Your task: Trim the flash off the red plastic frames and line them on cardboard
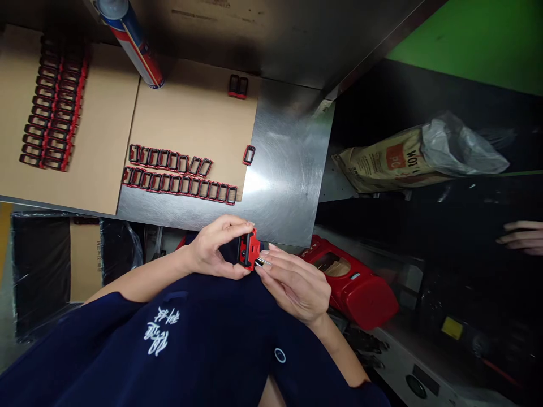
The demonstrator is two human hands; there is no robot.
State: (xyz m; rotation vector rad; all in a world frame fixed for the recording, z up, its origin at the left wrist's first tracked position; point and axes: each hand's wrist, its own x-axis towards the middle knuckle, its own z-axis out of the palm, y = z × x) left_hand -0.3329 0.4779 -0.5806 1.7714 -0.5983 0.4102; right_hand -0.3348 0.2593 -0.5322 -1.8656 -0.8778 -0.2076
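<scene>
My left hand point(218, 247) pinches a small red and black plastic frame piece point(248, 249) between thumb and fingers, close to my chest. My right hand point(292, 282) is closed on a thin metal tool point(262, 261) whose tip touches the piece's lower edge. Two rows of the same red and black pieces point(178, 175) lie on a cardboard sheet point(190, 118) on the steel table point(288, 169) just beyond my hands. A larger stack of pieces point(53, 113) lies on another cardboard sheet at the far left.
A spray can point(133, 39) stands at the back of the table. A pair of pieces point(238, 86) and a single one point(249, 154) lie apart. A red container point(352, 282) sits below right, a plastic-wrapped sack point(416, 152) further right. Another person's hand point(524, 236) shows at the right edge.
</scene>
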